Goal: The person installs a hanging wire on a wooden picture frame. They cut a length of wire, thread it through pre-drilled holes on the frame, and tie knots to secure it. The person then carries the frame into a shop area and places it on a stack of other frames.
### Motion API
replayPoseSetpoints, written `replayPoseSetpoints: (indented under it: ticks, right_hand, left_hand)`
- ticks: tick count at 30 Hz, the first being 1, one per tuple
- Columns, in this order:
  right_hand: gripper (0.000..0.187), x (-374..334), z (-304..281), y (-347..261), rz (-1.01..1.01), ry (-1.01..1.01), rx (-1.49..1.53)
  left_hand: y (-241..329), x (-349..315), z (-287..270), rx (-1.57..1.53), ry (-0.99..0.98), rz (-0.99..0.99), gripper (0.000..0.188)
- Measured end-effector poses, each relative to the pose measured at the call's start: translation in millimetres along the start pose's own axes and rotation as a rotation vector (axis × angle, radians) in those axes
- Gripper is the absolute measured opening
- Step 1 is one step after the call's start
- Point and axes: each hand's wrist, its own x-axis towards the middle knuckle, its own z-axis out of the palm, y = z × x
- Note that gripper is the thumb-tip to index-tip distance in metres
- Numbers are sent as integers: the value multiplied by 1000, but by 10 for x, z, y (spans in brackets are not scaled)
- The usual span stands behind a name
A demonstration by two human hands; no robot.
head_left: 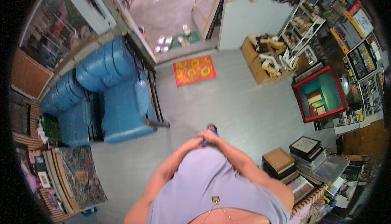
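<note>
In front of my body, just past the hem of my light purple top, both hands meet. My right hand is closed, with its fingers over or against my left hand, which is closed too. A small blue patch shows between and under the fingers. Beyond them a dark, rounded shape pokes out. Whether it belongs to the blue thing or lies lower down, I cannot tell. What the hands hold, if anything, is mostly hidden.
A blue padded sofa stands to the left. Ahead, a red and yellow mat lies before an open doorway. A cardboard box of frame pieces, a red-framed picture and stacked frames line the right side.
</note>
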Motion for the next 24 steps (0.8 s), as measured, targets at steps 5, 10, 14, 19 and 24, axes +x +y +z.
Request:
replayPoseSetpoints:
  ticks: [5, 10, 14, 19, 24]
  right_hand:
    - [29, 454, -298, 288, 443, 140, 1017]
    - [65, 900, -586, 1218, 513, 17, 841]
    - [56, 862, -1527, 1565, 712, 88, 695]
    - [36, 828, -1849, 2573, 835, 611, 1002]
    - [30, 563, -1880, 2988, 1032, 641, 905]
  left_hand:
    - [81, 292, -482, -173, 78, 43, 46]
    - [-206, 1313, -766, -202, -157, 65, 61]
    - [528, 1751, -1737, -114, -87, 28, 44]
    - [492, 2450, -2475, -227, 177, 3, 46]
    - [316, 2614, -2929, -280, 424, -12, 51]
